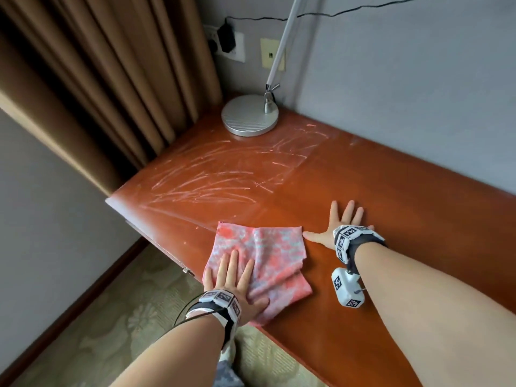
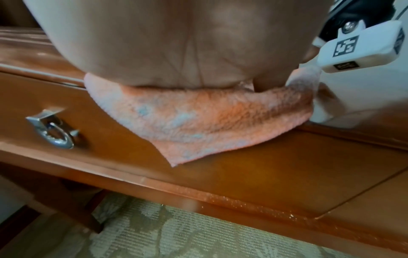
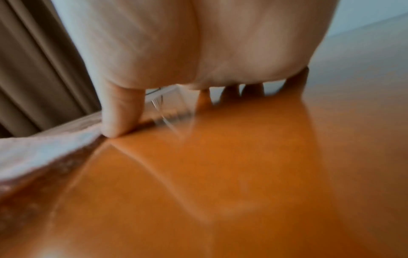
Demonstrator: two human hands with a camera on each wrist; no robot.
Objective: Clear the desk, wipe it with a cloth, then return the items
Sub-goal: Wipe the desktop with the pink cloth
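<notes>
While left hand (image 1: pixel 237 286) presses flat on cloth (image 1: pixel 268 258) | right hand (image 1: pixel 342 223) flat, fingers spread, on counter (image 1: pixel 391 191) | lamp base (image 1: pixel 250 115) at back corner beside curtain (image 1: pixel 111 79).

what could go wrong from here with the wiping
1. The cloth already hangs over the desk's front edge under the left hand; a pull toward the body might drag it off onto the carpet.
2. Streaks reach up to the lamp base; a wide stroke there could bump it.
3. The right hand lies flat on the desk and may leave prints.
</notes>
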